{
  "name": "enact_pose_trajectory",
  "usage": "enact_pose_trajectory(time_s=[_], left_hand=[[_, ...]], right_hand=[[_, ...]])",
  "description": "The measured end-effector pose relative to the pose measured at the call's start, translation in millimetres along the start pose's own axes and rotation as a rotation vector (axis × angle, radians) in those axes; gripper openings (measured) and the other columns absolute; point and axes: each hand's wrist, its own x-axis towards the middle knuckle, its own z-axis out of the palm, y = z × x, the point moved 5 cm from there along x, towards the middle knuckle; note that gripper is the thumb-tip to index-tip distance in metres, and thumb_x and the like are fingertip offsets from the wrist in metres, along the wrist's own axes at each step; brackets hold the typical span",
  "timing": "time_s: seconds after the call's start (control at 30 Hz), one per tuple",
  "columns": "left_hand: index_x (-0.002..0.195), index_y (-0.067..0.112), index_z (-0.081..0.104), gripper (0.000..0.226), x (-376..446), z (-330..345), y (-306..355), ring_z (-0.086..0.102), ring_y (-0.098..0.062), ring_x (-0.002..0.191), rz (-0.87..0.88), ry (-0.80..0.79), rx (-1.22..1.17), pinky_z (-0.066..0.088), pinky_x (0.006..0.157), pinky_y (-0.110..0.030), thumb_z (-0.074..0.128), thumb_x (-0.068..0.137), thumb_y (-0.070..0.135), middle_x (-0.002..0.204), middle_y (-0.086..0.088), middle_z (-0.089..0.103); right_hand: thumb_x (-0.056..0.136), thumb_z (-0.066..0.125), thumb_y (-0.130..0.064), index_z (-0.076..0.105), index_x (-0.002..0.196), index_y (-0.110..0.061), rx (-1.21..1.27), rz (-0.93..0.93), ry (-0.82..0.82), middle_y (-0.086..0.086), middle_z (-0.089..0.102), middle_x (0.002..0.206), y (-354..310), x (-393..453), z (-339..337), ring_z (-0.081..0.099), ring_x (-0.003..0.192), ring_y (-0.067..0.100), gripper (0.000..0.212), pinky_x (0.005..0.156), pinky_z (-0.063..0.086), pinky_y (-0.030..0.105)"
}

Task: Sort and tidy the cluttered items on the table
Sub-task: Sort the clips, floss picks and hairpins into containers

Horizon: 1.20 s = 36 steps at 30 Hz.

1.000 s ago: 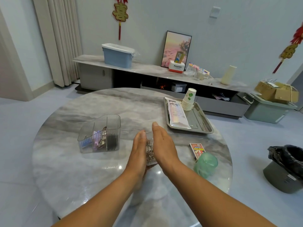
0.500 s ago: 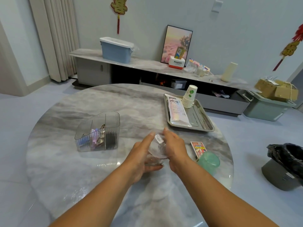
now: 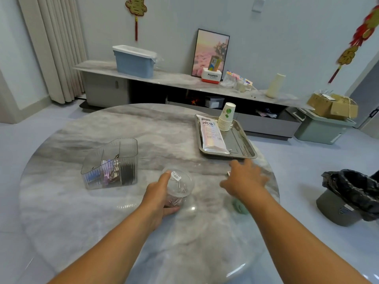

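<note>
A clear tub of clips (image 3: pixel 178 186) is held near the worktop's (image 3: pixel 82 212) middle by the left hand (image 3: pixel 159 198), fingers curled round it. The right hand (image 3: pixel 244 181), blurred with fingers spread, is stretched rightward. The organiser (image 3: pixel 110 163) and tray (image 3: pixel 239 143) are already stocked; the tub remains unplaced.

Right hand (image 3: pixel 244 179) has left the clear tub (image 3: pixel 179 186) (now rightward)

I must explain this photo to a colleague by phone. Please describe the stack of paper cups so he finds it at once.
On the round marble table, look at the far right for the steel tray. The stack of paper cups stands upright at the tray's far end, beside a flat white packet. It is the only tall thing on the tray, white with a green leaf mark.
</note>
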Motion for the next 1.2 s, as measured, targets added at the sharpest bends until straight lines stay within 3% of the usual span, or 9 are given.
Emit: enact_pose_trajectory(time_s=[0.1,0.17,0.3,0.43,0.67,0.87,1.0,1.07,1.2], left_hand=[[0.109,0.018,0.059,0.022,-3,5,-3,0.068,-0.029,0.086,-0.025,-0.024,-0.048,0.058,0.09,-0.051,0.058,0.097,0.037,0.099,-0.012,0.065],[0.104,0.014,0.058,0.019,-5,6,-2,0.064,-0.027,0.079,-0.043,-0.027,-0.122,0.054,0.096,-0.056,0.062,0.096,0.031,0.091,-0.012,0.057],[0.112,0.007,0.062,0.038,-6,6,3,0.063,-0.025,0.072,-0.03,-0.025,-0.037,0.058,0.092,-0.053,0.071,0.09,0.036,0.09,-0.012,0.06],[0.117,0.009,0.06,0.043,-7,4,-2,0.074,-0.033,0.084,-0.041,-0.002,0.066,0.061,0.066,-0.037,0.072,0.089,0.039,0.104,-0.02,0.07],[0.098,0.01,0.07,0.022,-8,12,-1,0.066,-0.028,0.077,-0.082,-0.06,-0.024,0.057,0.088,-0.049,0.066,0.092,0.031,0.083,-0.015,0.071],[0.106,0.012,0.07,0.022,6,14,20,0.069,-0.025,0.08,-0.029,-0.086,-0.076,0.057,0.088,-0.048,0.063,0.094,0.028,0.092,-0.011,0.075],[0.118,0.015,0.065,0.03,18,13,38,0.072,-0.027,0.098,0.021,-0.096,-0.122,0.056,0.095,-0.053,0.064,0.093,0.031,0.121,-0.016,0.07],[0.122,0.011,0.064,0.037,27,12,48,0.072,-0.026,0.095,0.033,-0.088,-0.159,0.057,0.093,-0.053,0.066,0.091,0.032,0.13,-0.021,0.064],[0.124,0.009,0.063,0.041,45,9,69,0.068,-0.026,0.095,0.038,-0.058,-0.259,0.059,0.089,-0.051,0.068,0.09,0.032,0.122,-0.021,0.068]], right_hand=[[0.073,0.082,-0.045,0.032,0.15,-0.022,-0.005,0.115,-0.233,0.016,0.027,0.154,26,3,20,0.039,0.137,0.045,0.095,0.105,0.044,0.057],[0.073,0.083,-0.034,0.035,0.149,-0.018,0.03,0.112,-0.28,0.016,0.032,0.147,30,-2,30,0.05,0.127,0.039,0.091,0.097,0.051,0.042],[0.076,0.071,-0.032,0.041,0.14,-0.028,0.109,0.008,-0.215,0.005,0.052,0.132,19,-12,33,0.057,0.116,0.028,0.071,0.088,0.05,0.035],[0.068,0.072,-0.045,0.043,0.132,-0.036,0.453,-0.113,-0.115,0.001,0.058,0.12,-7,-16,0,0.062,0.101,0.025,0.071,0.083,0.057,0.039],[0.072,0.083,-0.049,0.024,0.151,-0.049,0.482,-0.536,-0.043,-0.004,0.052,0.142,-69,-35,-41,0.056,0.123,0.023,0.099,0.098,0.052,0.047],[0.079,0.038,-0.091,0.039,0.147,-0.042,0.765,-0.434,-0.005,-0.002,0.061,0.135,-65,-4,-49,0.061,0.12,0.023,0.083,0.1,0.05,0.053],[0.101,0.047,-0.034,0.054,0.141,-0.024,0.587,-0.215,0.132,0.007,0.06,0.139,-36,78,-27,0.06,0.117,0.029,0.041,0.099,0.051,0.047],[0.099,0.05,-0.009,0.045,0.15,-0.02,0.374,-0.213,-0.007,0.01,0.045,0.153,-33,108,4,0.052,0.131,0.035,0.053,0.106,0.046,0.044],[0.093,0.051,0.003,0.049,0.147,-0.016,0.26,-0.316,-0.088,0.014,0.044,0.152,-47,140,52,0.043,0.138,0.038,0.057,0.115,0.036,0.04]])
